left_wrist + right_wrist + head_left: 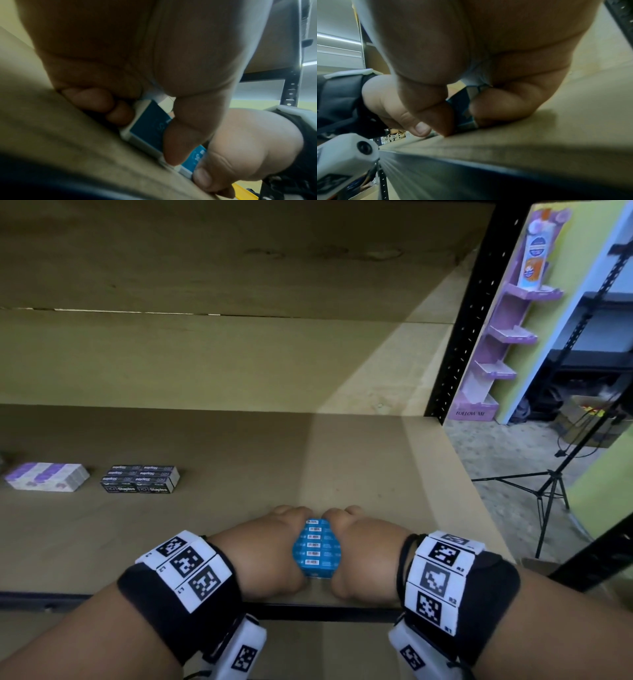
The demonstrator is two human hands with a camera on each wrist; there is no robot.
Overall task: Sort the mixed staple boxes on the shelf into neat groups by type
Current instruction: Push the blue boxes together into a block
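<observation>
Head view: barcoded blue staple boxes, stacked.

"Staples" on the black boxes (some upside down); "FOLLOW ME" on the purple display stand.

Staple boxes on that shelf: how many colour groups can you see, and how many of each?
Counted as groups, since single boxes blur together:
Blue group, squeezed between the left hand and right hand: 1
Black group: 1
Purple-and-white group: 1
Total: 3 groups on the shelf
</observation>
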